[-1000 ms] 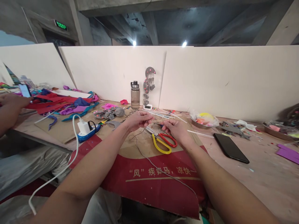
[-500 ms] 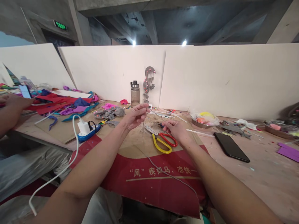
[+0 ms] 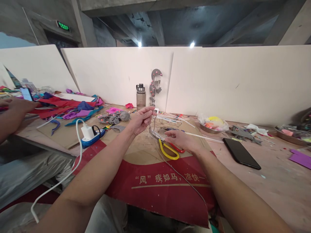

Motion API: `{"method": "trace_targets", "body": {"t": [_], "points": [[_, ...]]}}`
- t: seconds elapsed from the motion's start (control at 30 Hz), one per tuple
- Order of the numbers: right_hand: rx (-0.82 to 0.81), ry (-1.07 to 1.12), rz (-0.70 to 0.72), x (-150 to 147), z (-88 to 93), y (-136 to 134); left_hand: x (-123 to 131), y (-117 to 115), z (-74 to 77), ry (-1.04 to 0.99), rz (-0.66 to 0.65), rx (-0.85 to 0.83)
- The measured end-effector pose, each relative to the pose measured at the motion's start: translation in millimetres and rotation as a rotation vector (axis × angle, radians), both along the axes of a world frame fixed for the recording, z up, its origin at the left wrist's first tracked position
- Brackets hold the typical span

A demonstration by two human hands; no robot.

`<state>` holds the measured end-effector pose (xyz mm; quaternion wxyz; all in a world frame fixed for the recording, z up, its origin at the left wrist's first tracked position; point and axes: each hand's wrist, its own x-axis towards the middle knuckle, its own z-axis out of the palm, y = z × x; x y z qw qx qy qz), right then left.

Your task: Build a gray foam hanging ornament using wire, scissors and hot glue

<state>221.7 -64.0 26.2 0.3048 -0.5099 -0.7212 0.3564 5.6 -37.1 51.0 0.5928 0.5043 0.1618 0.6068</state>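
My left hand (image 3: 143,120) is raised over the cardboard, thumb and fingertips pinched on a strand of grey yarn (image 3: 180,173). From the fingertips the yarn hangs down past the scissors blades and trails across the red printed part of the cardboard (image 3: 155,197). My right hand (image 3: 180,139) hovers over the scissors (image 3: 173,158), which have one yellow and one red handle. Its fingers are apart and seem to hold nothing; the red handle is partly hidden beneath it. Just beyond those fingers lies a thin tool with a dark blue part (image 3: 167,129).
A bottle (image 3: 141,98) and a grey moon-shaped hanging ornament (image 3: 156,74) stand at the white board. Left are a ball of grey yarn (image 3: 125,116), a blue power strip (image 3: 90,141) and a co-worker's hand (image 3: 20,105). A black phone (image 3: 240,152) and a bowl (image 3: 211,129) lie right.
My right hand has opened, letting go of the small dark blue-ended tool, and shifted slightly down and left over the scissors. My left hand keeps its pinch; the yarn hangs more slackly.
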Motion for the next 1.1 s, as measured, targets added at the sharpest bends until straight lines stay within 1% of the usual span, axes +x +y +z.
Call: {"method": "trace_targets", "body": {"t": [0.07, 0.1, 0.17, 0.23, 0.3, 0.33, 0.47, 0.53, 0.63, 0.77, 0.87, 0.93, 1.03, 1.07, 1.1], "points": [[0.038, 0.045, -0.027, 3.6, 2.7, 4.2, 0.8, -0.7, -2.1, 0.051, -0.009, 0.015], [0.066, 0.081, -0.064, 4.8, 4.1, 6.2, 1.4, -1.1, -3.2, 0.080, -0.017, 0.028], [0.145, 0.187, -0.152, 5.4, 7.2, 8.3, 3.4, -2.7, -5.1, 0.150, -0.040, 0.056], [0.240, 0.325, -0.184, 3.5, 10.1, 6.7, 6.9, -5.2, -6.6, 0.239, -0.068, 0.088], [0.281, 0.438, -0.131, -0.4, 12.1, 1.9, 11.8, -8.4, -8.0, 0.324, -0.096, 0.116], [0.272, 0.474, -0.094, -2.8, 12.5, -1.1, 14.7, -10.0, -8.9, 0.361, -0.111, 0.127], [0.180, 0.535, 0.055, -12.5, 10.4, -10.4, 26.3, -14.7, -14.0, 0.465, -0.157, 0.152], [0.188, 0.545, 0.061, -14.6, 8.2, -10.9, 30.0, -15.2, -16.5, 0.492, -0.156, 0.153], [0.232, 0.605, -0.069, -12.2, 6.8, -6.6, 29.8, -13.8, -16.8, 0.476, -0.113, 0.140], [0.285, 0.780, -0.242, -2.9, 9.9, 2.7, 20.3, -10.7, -10.5, 0.316, -0.018, 0.079], [0.355, 0.857, -0.348, 4.9, 13.2, 7.3, 12.8, -9.4, -5.7, 0.224, 0.016, 0.053], [0.399, 0.814, -0.426, 10.5, 14.8, 9.6, 10.1, -9.2, -4.2, 0.201, 0.024, 0.048], [0.455, 0.678, -0.602, 19.2, 15.6, 14.3, 8.6, -8.6, -3.8, 0.166, 0.034, 0.044], [0.472, 0.644, -0.640, 21.4, 15.2, 16.3, 8.4, -8.4, -3.9, 0.153, 0.038, 0.046], [0.479, 0.608, -0.627, 22.7, 14.6, 18.1, 8.3, -8.1, -4.0, 0.144, 0.043, 0.051]]}}
